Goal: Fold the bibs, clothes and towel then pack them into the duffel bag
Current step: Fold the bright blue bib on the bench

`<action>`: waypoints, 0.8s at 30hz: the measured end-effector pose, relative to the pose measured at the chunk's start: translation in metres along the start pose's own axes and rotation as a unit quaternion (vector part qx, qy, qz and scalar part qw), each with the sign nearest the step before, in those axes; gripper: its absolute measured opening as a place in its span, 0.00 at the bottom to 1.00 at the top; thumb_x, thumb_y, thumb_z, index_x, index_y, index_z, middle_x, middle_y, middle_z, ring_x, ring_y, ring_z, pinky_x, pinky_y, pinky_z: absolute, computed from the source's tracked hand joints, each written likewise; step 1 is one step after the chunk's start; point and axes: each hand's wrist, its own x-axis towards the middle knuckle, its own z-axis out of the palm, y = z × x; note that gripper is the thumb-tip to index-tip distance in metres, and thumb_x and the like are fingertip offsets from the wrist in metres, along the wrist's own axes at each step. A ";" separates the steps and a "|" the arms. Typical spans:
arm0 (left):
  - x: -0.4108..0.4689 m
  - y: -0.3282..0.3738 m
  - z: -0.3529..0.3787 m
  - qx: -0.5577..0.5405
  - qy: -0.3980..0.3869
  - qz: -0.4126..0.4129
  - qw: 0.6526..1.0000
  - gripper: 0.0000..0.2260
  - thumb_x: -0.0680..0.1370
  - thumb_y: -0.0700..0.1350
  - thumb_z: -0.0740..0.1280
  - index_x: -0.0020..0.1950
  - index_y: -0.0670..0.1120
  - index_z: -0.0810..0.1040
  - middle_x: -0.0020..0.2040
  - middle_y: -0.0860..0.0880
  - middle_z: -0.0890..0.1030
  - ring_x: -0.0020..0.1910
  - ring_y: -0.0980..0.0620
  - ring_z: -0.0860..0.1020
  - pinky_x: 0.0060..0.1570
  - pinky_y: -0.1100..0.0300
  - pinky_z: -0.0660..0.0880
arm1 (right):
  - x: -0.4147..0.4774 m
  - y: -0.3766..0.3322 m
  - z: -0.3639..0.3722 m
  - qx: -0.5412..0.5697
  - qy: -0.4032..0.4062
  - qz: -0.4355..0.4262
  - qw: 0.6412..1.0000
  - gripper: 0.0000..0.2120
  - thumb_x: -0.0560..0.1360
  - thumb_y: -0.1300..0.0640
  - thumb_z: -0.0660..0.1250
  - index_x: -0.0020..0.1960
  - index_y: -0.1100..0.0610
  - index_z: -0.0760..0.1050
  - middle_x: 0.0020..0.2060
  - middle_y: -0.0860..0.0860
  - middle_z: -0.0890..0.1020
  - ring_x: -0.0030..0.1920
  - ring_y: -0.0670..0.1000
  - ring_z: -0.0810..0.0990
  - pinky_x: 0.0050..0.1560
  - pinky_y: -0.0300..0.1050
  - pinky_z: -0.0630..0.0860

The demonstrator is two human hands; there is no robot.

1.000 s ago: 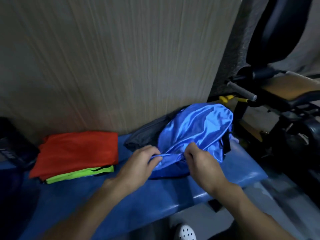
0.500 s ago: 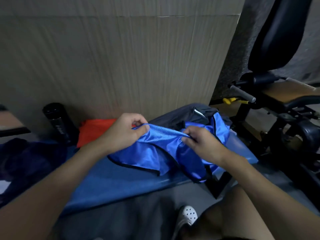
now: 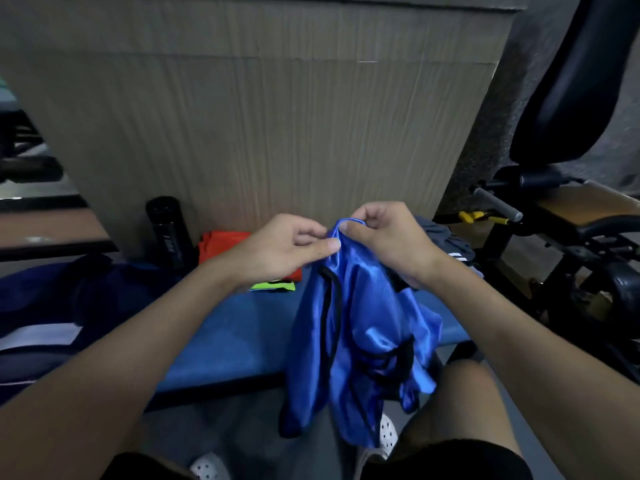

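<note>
Blue bib (image 3: 360, 327) hanging, top pinched by left hand (image 3: 280, 251), right hand (image 3: 384, 237)

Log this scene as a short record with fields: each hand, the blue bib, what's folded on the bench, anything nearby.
Left hand: pinches the blue bib at its top edge
Right hand: pinches the same edge, close beside the left hand
Bib state: lifted, hanging loose in front of the blue bench, not yet folded
Folded on bench: orange bib, neon green bib, partly behind the left hand
Unfolded: dark grey garment behind the right hand
Nearby: black bottle by the wall panel
</note>
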 end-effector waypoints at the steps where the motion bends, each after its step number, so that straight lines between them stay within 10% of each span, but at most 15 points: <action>1: 0.000 0.002 0.002 -0.011 0.016 0.007 1.000 0.06 0.79 0.44 0.68 0.50 0.42 0.82 0.45 0.48 0.86 0.42 0.57 0.82 0.46 0.64 0.77 | 0.001 -0.001 0.001 0.008 0.007 0.005 1.000 0.07 0.76 0.62 0.70 0.41 0.63 0.78 0.40 0.65 0.83 0.38 0.56 0.79 0.46 0.60 0.77; 10: 0.010 0.016 -0.017 -0.185 0.170 0.019 0.968 0.08 0.81 0.38 0.65 0.44 0.42 0.80 0.36 0.48 0.83 0.36 0.54 0.80 0.44 0.60 0.78 | -0.015 0.025 -0.008 -0.060 -0.143 0.052 0.987 0.06 0.78 0.63 0.68 0.42 0.60 0.74 0.37 0.57 0.76 0.40 0.52 0.74 0.43 0.49 0.74; 16: 0.016 0.004 -0.031 -0.027 0.226 -0.003 0.974 0.04 0.79 0.36 0.67 0.47 0.44 0.78 0.43 0.41 0.80 0.41 0.50 0.76 0.47 0.60 0.71 | -0.012 0.013 -0.007 -0.008 -0.020 0.033 0.999 0.06 0.81 0.61 0.61 0.46 0.59 0.71 0.38 0.55 0.77 0.37 0.52 0.72 0.34 0.44 0.69; 24: 0.009 -0.003 0.005 0.027 0.016 0.099 0.995 0.13 0.72 0.34 0.75 0.53 0.46 0.80 0.48 0.49 0.83 0.47 0.57 0.81 0.54 0.63 0.77 | -0.002 -0.005 -0.007 0.066 0.017 0.006 0.998 0.08 0.82 0.63 0.61 0.44 0.60 0.73 0.36 0.53 0.78 0.30 0.43 0.75 0.28 0.32 0.70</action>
